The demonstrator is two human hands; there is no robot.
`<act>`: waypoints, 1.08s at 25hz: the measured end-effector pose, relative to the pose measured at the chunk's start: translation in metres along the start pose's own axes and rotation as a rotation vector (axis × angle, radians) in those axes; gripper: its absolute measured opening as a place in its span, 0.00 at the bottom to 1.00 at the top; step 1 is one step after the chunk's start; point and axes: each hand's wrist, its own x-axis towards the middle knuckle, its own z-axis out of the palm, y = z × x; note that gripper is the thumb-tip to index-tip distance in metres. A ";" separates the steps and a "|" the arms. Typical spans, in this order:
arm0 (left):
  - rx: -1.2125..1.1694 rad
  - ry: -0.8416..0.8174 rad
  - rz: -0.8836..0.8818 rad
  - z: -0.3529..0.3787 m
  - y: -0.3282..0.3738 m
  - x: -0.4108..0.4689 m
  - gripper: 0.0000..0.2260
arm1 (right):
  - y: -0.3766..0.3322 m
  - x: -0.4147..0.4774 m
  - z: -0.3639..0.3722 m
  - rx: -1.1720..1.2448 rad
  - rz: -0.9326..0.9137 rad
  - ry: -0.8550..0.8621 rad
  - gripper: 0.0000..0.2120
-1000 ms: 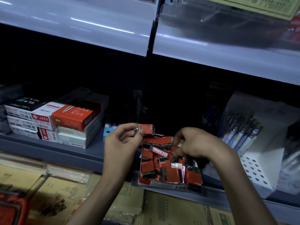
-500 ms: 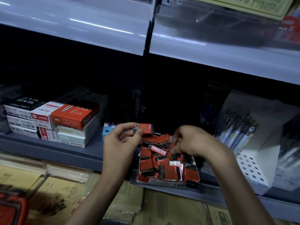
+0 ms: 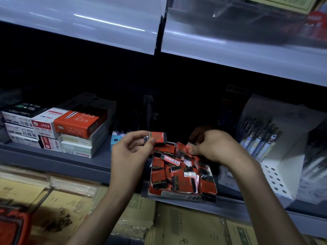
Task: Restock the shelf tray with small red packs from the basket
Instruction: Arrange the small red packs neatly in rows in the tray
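A shelf tray [image 3: 178, 196] stands at the front edge of the grey shelf, filled with several small red and black packs [image 3: 180, 181] lying in a jumble. My left hand [image 3: 131, 152] hovers just left of the tray's back end and pinches one small red pack [image 3: 157, 137] between thumb and fingers. My right hand [image 3: 214, 147] is over the back of the tray, its fingertips closed on another red pack [image 3: 189, 147] among the pile. A red basket [image 3: 12, 225] shows at the bottom left corner.
Stacked stationery boxes [image 3: 58, 128] sit on the shelf to the left. A white perforated display box of pens [image 3: 270, 156] stands to the right. A shelf overhang [image 3: 230, 50] runs above. Wrapped brown paper packs [image 3: 177, 225] lie on the level below.
My right hand has lifted slightly at the back of the tray with a red pack in its fingertips. My left hand stays in place with its pack.
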 end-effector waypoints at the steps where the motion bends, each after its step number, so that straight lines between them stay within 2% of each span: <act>1: -0.002 0.003 0.001 0.000 0.000 0.000 0.08 | 0.000 -0.003 -0.002 0.023 -0.012 0.010 0.14; 7: 0.005 0.003 0.008 0.000 0.000 -0.001 0.08 | 0.003 -0.013 -0.008 0.001 -0.063 0.099 0.11; 10: 0.005 0.006 0.012 0.000 0.000 -0.001 0.08 | 0.001 -0.020 -0.012 0.039 -0.096 0.156 0.13; 15: -0.001 0.011 0.002 0.001 0.001 -0.002 0.08 | -0.002 -0.021 -0.002 -0.035 -0.160 0.150 0.07; 20: -0.010 0.009 -0.004 0.001 0.003 -0.004 0.08 | -0.003 -0.024 0.004 -0.021 -0.133 0.077 0.07; 27: 0.000 0.005 0.001 0.002 0.001 -0.002 0.08 | -0.009 -0.016 0.010 -0.158 -0.067 0.127 0.05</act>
